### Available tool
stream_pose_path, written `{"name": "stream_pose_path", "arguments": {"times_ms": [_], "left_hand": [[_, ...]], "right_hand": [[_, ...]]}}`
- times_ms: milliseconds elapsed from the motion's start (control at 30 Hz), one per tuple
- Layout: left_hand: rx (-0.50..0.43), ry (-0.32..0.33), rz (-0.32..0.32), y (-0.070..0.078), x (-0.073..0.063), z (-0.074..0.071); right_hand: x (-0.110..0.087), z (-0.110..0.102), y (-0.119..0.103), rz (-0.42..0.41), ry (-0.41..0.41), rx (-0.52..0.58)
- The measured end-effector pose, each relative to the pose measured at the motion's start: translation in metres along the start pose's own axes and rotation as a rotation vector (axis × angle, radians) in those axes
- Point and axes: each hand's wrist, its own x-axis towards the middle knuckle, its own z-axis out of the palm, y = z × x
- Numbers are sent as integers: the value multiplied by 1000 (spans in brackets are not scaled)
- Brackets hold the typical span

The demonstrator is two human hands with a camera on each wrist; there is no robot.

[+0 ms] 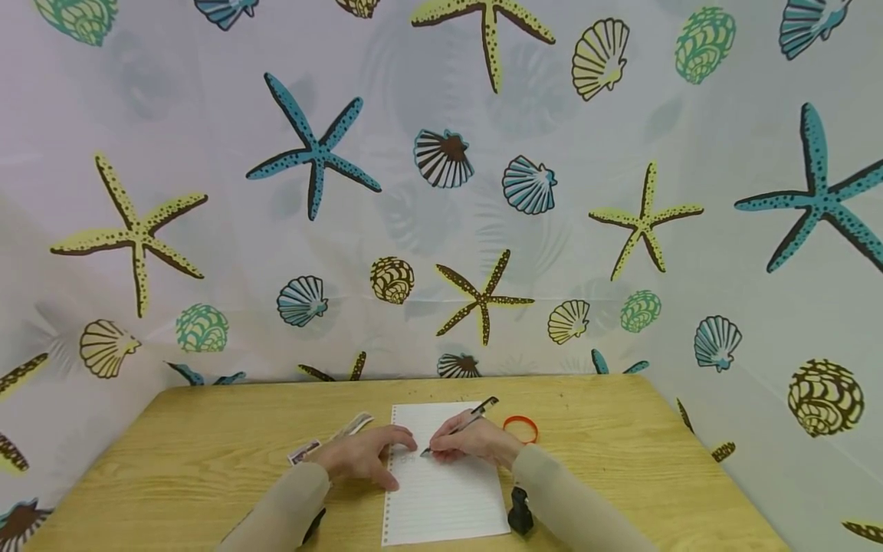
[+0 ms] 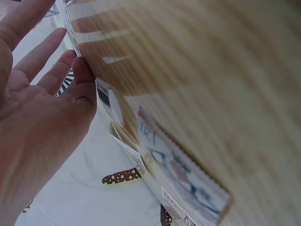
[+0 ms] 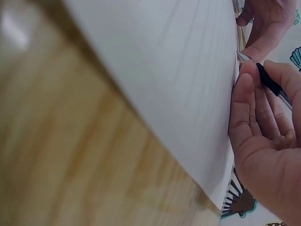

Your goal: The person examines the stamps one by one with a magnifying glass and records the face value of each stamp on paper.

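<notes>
Holds a slim pen with a silver tip and black grip (image 3: 268, 80) in the right hand (image 1: 472, 438), pinched between thumb and bent fingers, slanting down to the upper left part of a white ruled paper sheet (image 1: 448, 498) with punched holes along its left edge. Cannot tell touching from hovering at the tip. Shows faint marks just left of it. Has the sheet lying near the middle of the yellowish wood-grained table (image 1: 621, 452), running from close to the far edge toward the near edge. Rests the left hand (image 1: 362, 454) at the sheet's left edge, with thumb and fingers wide apart, gripping nothing. Has narrow printed paper slips (image 2: 183, 174) left of the sheet, near that hand. Has a thin red ring (image 1: 520, 418) right of the sheet, just beside the right wrist, and a small black object (image 1: 520, 512) by the sheet's lower right corner. Wears pale beige sleeves (image 1: 279, 498). Faces a white cloth (image 1: 386, 337) printed with starfish and shells, hung beyond the table's far edge.
</notes>
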Motion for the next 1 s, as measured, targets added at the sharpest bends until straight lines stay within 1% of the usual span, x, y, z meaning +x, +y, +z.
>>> {"name": "stream_pose_path", "arguments": {"times_ms": [200, 333, 500, 767, 1000], "left_hand": [[-15, 6, -17, 3, 0, -2], [-13, 8, -14, 3, 0, -2], [-3, 4, -10, 3, -1, -1], [-17, -3, -6, 2, -2, -1], [-10, -10, 2, 1, -1, -1]], "right_hand": [[2, -3, -1, -3, -36, 0], [1, -3, -3, -3, -44, -16], [1, -3, -2, 8, -37, -17], [2, -2, 1, 12, -39, -5], [2, -2, 0, 18, 0, -21]]}}
